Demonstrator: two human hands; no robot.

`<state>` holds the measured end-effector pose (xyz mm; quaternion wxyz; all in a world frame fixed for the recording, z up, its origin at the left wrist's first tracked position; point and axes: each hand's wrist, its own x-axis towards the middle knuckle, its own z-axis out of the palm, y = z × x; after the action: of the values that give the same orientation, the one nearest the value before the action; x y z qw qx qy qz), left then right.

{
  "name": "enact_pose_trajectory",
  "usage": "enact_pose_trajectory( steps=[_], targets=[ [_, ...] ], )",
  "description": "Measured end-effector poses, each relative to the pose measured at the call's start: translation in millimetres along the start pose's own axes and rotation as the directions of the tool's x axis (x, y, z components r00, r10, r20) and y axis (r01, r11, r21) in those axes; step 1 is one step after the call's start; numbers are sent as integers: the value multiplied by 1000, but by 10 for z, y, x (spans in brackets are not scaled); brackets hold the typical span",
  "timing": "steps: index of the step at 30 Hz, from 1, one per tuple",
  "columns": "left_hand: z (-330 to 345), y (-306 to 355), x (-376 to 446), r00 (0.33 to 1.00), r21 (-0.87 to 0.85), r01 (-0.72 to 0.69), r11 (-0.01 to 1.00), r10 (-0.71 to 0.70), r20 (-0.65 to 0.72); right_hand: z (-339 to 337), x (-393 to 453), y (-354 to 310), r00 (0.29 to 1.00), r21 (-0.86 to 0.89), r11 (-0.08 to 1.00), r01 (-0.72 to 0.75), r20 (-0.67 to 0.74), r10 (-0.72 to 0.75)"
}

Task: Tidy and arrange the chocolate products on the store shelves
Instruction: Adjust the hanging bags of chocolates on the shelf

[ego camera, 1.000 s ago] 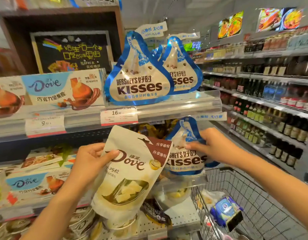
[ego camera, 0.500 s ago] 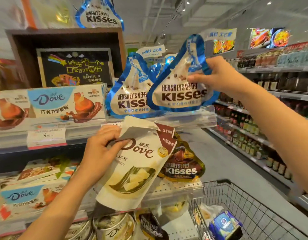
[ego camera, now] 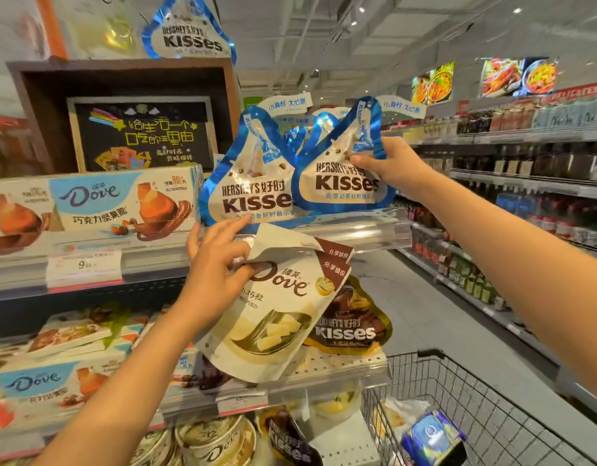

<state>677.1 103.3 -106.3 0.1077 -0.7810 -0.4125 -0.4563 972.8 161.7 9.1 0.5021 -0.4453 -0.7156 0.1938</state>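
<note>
Store aisle, chocolate shelf point(ego camera: 357, 227).
Right hand point(ego camera: 396, 166) pinches blue Kisses bag point(ego camera: 337, 186) on upper shelf; left hand point(ego camera: 216, 264) grips cream Dove pouch point(ego camera: 277, 317), index finger extended.

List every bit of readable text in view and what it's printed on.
"HERSHEY'S KISSES": blue Kisses bag gripped by the right hand, the blue bag beside it, the top-shelf bag, the brown Kisses bag.
"Dove": white Dove pouch held by the left hand, Dove boxes.
"9": price tag; remaining digits blurred.
Chalkboard sign: Chinese writing, not transcribed.
</note>
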Motion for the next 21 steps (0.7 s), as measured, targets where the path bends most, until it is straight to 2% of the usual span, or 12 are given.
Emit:
enact_pose_trajectory(
  steps=[6, 13, 18, 21],
  targets=[
    [-28, 10, 14, 1000, -46, -5, 999, 4, -24, 91, 7, 59, 996, -41, 999, 20, -84, -23],
    [-24, 34, 11, 999, -57, 42, 997, -42, -7, 14, -12, 58, 999, -6, 999, -37, 29, 37],
    [20, 42, -47, 999, -55, 43, 998, -42, 12, 71, -46, 40, 997, -35, 999, -17, -81, 14],
    [34, 101, -159, 997, -128, 81, 988, -81, 9, 173, -158, 97, 984, -84, 996, 20, -173, -35]
  ],
)
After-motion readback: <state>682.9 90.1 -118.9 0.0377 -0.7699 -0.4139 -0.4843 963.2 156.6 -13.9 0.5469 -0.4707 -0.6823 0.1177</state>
